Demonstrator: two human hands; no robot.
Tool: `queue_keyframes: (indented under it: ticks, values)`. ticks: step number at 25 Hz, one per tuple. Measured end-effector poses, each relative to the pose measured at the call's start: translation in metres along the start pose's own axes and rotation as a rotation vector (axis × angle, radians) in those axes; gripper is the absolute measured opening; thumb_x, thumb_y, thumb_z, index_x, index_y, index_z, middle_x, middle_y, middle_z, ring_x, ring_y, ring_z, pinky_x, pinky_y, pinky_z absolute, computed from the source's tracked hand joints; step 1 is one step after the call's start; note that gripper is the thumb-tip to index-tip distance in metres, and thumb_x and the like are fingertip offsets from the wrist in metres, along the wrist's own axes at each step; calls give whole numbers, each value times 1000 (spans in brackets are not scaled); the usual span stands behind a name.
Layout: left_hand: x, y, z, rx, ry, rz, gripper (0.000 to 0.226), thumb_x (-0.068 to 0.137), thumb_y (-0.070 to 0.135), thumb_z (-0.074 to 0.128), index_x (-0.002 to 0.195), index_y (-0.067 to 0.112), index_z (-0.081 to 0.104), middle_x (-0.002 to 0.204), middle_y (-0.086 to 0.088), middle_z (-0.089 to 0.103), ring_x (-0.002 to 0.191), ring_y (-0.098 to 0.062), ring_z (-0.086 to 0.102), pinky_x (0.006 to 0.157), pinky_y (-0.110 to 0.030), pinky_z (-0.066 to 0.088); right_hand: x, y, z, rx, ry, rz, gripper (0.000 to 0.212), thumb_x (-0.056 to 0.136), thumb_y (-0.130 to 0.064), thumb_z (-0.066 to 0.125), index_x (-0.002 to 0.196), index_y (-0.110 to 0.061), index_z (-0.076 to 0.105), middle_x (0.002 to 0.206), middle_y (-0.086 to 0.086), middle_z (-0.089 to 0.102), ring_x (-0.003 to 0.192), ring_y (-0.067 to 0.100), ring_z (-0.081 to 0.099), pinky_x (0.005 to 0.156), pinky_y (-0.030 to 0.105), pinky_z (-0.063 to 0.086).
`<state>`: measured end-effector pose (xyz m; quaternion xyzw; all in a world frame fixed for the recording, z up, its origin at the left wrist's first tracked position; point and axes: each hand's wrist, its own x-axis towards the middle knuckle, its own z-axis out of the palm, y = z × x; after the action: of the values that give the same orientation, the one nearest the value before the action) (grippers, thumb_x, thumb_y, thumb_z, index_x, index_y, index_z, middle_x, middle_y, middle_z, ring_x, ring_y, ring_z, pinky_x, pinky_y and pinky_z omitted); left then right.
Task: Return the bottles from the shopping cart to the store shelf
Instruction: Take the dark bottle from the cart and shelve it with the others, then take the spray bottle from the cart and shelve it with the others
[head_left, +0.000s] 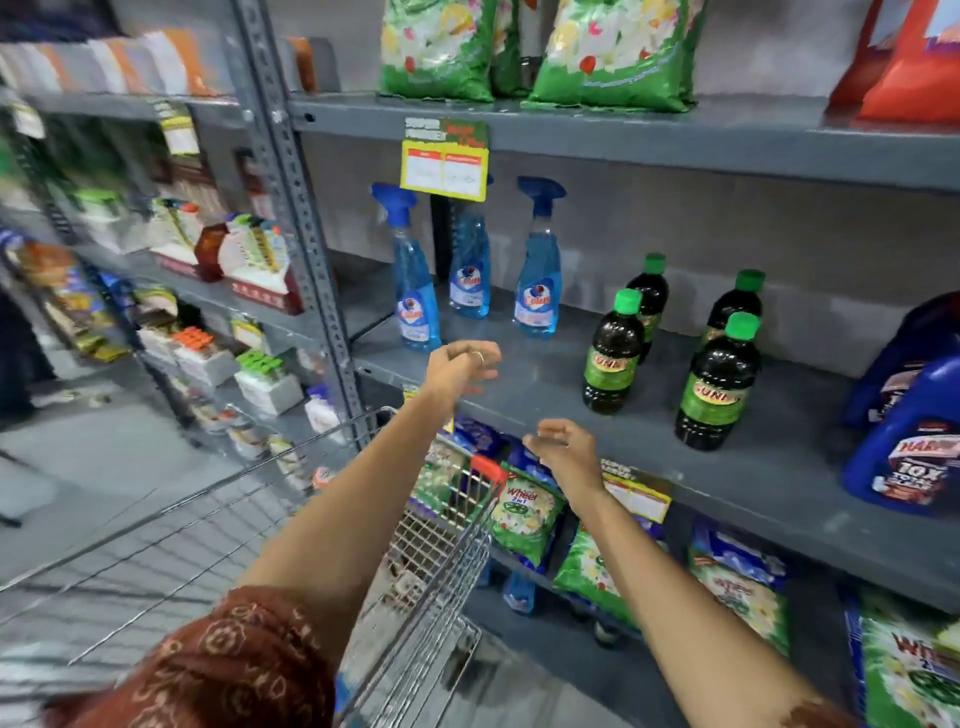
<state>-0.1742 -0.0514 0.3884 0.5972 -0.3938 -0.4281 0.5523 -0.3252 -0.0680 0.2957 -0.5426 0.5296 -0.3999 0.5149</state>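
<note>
Three blue spray bottles stand on the grey middle shelf, to the left. Right of them stand several dark bottles with green caps. My left hand hovers just in front of the leftmost spray bottle, fingers loosely curled and holding nothing, a ring on one finger. My right hand hangs lower, at the shelf's front edge, fingers apart and empty. The wire shopping cart with its red corner sits below my arms, against the shelving; its inside is mostly hidden by my left arm and blur.
Blue detergent jugs stand at the shelf's right end. Green detergent bags fill the shelf below, more bags the shelf above. A yellow price tag hangs over the spray bottles. Further shelving with boxes runs left along the aisle.
</note>
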Motion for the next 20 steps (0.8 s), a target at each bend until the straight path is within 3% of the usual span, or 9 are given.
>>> queue_keyframes:
  ticks: [2,4,5,7,8,12,16,18,20]
  values:
    - [-16,-17,-35,-1,81,-73,36,87,0,35,73,23,59,61,10,68,61,-9,61,62,-25,41,-15,4,29,-30,-92,-12,24,73,-3,73,95,-5,62,87,5,62,78,12,60,61,15,47]
    - [-28,-39,-69,-16,138,-157,30,89,3,37,76,19,59,73,1,63,58,-10,60,57,-24,40,-25,9,60,-78,-181,-20,28,71,9,70,97,12,61,77,5,62,67,6,61,60,8,48]
    - [-33,-52,-86,-21,167,-201,26,89,5,39,79,17,60,76,-1,61,53,-8,60,55,-22,40,-29,12,75,-119,-228,-14,29,70,11,70,97,14,61,79,7,64,70,9,62,68,11,50]
    - [-39,-84,-122,-29,228,-287,24,88,5,44,76,17,61,75,-1,61,47,-6,58,49,-19,41,-32,20,109,-217,-356,15,29,71,8,71,98,12,62,94,17,66,87,18,58,87,30,49]
    - [-40,-101,-138,-22,253,-330,25,88,5,45,73,18,61,74,0,61,48,-7,58,50,-19,41,-31,24,124,-267,-418,29,29,73,5,71,99,11,62,96,18,65,89,19,56,88,33,48]
    - [-44,-172,-200,21,297,-516,22,88,10,48,72,21,60,77,2,62,63,-11,56,62,-23,37,-22,53,188,-411,-588,117,29,76,-2,70,102,7,61,86,4,60,87,17,56,73,24,48]
    - [-52,-248,-258,-6,333,-695,26,90,10,41,81,16,65,76,2,59,63,-12,52,60,-22,34,-15,105,259,-576,-749,223,28,76,2,69,102,7,61,90,10,59,85,19,56,58,6,47]
    - [-60,-281,-277,-34,351,-782,22,90,14,45,80,18,63,75,1,58,63,-12,50,58,-22,34,-15,137,289,-669,-809,260,22,75,2,69,96,2,63,98,17,64,91,24,60,70,18,49]
    - [-67,-312,-289,-48,384,-860,18,88,16,50,75,19,61,72,-1,56,60,-12,49,56,-20,32,-17,169,314,-772,-862,294,14,74,-1,70,75,-11,61,98,17,67,88,22,60,75,27,50]
